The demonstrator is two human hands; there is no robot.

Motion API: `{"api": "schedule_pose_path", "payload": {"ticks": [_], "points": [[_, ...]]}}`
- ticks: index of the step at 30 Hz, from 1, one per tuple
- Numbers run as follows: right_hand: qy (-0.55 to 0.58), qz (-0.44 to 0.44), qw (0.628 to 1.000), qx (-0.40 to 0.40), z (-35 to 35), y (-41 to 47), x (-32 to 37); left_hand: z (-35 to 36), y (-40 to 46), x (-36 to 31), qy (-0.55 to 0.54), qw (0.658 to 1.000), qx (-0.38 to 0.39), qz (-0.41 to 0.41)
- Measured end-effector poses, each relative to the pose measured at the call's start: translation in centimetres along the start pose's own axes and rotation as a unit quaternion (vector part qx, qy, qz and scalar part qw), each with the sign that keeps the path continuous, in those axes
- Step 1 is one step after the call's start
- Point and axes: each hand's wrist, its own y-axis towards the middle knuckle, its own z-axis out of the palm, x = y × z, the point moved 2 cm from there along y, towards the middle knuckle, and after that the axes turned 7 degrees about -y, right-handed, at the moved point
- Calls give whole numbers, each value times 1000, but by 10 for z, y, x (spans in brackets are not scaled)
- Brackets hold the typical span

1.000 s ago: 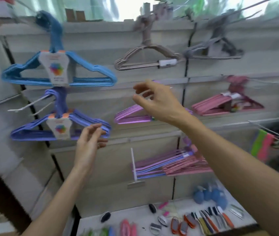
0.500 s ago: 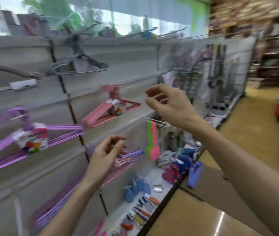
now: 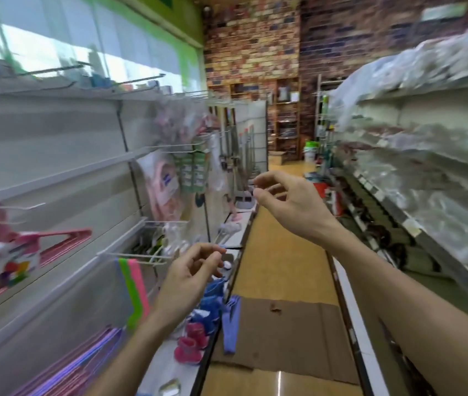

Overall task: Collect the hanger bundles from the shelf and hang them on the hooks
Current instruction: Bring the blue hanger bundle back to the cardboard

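Note:
A pink hanger bundle (image 3: 55,244) with a colourful label hangs on a hook at the left edge of the wall panel. More pink and purple hanger bundles (image 3: 81,364) lie low at the bottom left. My left hand (image 3: 190,278) is raised in front of the lower shelf, fingers loosely curled, holding nothing. My right hand (image 3: 290,201) is higher, out over the aisle, fingers loosely curled and empty. Bare white wire hooks (image 3: 138,252) stick out of the panel just left of my left hand.
Green and pink flat items (image 3: 134,292) hang from a hook. Blue and pink small goods (image 3: 198,330) lie on the lower shelf. A flattened cardboard sheet (image 3: 284,335) covers the aisle floor. A shelf unit of plastic-wrapped goods (image 3: 427,155) lines the right side.
The view has swung right, away from the hanger wall and down the aisle. Both empty hands stayed raised; the blue and grey hanger bundles have left the view.

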Motion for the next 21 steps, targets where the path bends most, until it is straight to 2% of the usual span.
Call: {"api": "schedule_pose_path", "payload": {"ticks": [11,21], "points": [[-51,98,993,-45,2,29,-110,62,116,83,-23,992,125,-19],[-56,133,989,-42,35,108,-246,112,236,158,-9,990,131,-43]]}}
